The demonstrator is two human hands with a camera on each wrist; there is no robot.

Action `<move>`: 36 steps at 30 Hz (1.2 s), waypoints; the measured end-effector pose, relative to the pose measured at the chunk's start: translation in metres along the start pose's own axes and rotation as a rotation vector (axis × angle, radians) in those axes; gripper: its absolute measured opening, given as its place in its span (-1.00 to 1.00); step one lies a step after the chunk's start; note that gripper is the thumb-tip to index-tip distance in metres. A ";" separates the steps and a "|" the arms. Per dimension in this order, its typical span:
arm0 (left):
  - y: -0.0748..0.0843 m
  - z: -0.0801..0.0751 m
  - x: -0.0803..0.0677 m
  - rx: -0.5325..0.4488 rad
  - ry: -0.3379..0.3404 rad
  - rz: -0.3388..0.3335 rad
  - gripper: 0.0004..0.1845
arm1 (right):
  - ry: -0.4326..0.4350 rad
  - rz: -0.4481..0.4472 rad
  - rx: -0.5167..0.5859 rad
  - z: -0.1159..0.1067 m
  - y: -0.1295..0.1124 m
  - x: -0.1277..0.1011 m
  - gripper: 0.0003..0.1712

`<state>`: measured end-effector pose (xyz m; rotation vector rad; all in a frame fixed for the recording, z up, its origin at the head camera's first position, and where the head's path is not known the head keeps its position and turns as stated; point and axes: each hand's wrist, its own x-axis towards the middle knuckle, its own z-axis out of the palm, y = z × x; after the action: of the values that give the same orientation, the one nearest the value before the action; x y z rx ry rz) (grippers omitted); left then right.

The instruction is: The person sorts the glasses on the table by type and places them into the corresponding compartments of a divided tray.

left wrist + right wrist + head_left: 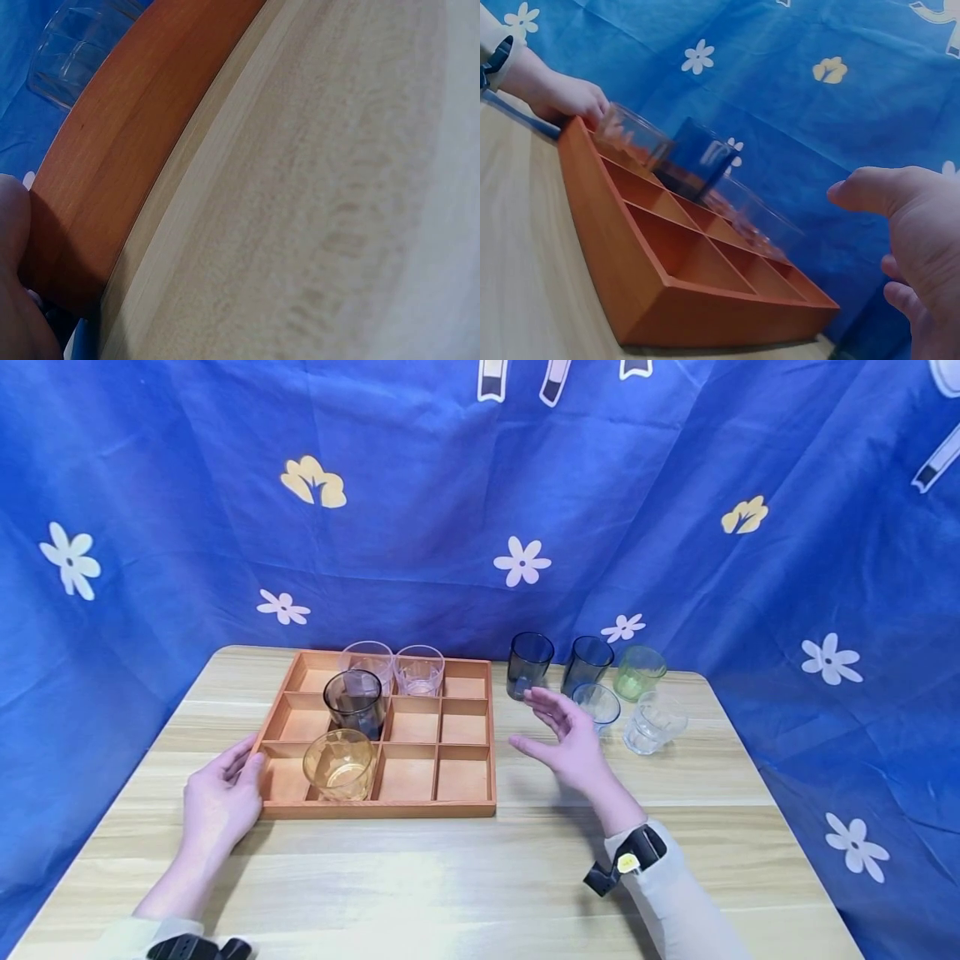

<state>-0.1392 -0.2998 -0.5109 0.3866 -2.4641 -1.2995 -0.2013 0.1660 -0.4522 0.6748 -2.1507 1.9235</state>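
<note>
My left hand (223, 800) grips the left wall of a divided wooden tray (378, 811), its thumb near the rim. In the tray stand an amber glass (339, 766) in the front row, a dark grey glass (354, 703) in the middle row and two clear, faintly pink glasses, one (367, 664) left of the other (418, 672), in the back row. Right of the tray, my right hand (572, 745) hovers with thumb and fingers spread, holding nothing. Just beyond it is a bluish clear glass (597, 703), partly hidden by the hand.
Two tall dark glasses, one (529, 667) left of the other (587, 663), stand at the back right of the wooden table (360, 885). Beside them are a green glass (640, 672) and a clear glass (654, 724). A blue patterned curtain (420, 510) hangs behind the table.
</note>
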 end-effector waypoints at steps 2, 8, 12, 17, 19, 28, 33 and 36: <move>0.000 0.000 0.000 -0.001 -0.002 -0.002 -0.54 | 0.012 -0.004 -0.014 -0.005 0.000 -0.001 -0.14; 0.000 0.000 0.000 0.002 -0.003 -0.016 -0.54 | 0.050 0.013 -0.053 -0.020 -0.002 -0.002 -0.13; -0.001 0.001 0.000 0.003 0.004 -0.021 -0.54 | 0.084 0.023 -0.068 -0.032 -0.003 -0.003 -0.15; -0.002 0.000 0.000 0.006 0.004 -0.013 -0.53 | 0.136 0.032 -0.069 -0.048 -0.003 -0.003 -0.14; -0.002 -0.001 0.000 0.007 0.000 -0.010 -0.53 | 0.159 0.040 -0.066 -0.056 -0.002 -0.003 -0.12; -0.004 -0.001 0.001 0.017 -0.003 -0.007 -0.53 | 0.229 0.067 -0.114 -0.082 0.010 -0.004 -0.10; -0.004 0.000 0.001 0.018 -0.007 -0.008 -0.52 | 0.248 0.069 -0.170 -0.091 0.017 -0.004 -0.11; -0.003 0.000 0.001 0.019 -0.012 -0.012 -0.52 | 0.260 0.094 -0.195 -0.095 0.020 -0.004 -0.09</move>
<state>-0.1399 -0.3014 -0.5132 0.3994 -2.4895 -1.2882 -0.2224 0.2604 -0.4578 0.2771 -2.1971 1.7034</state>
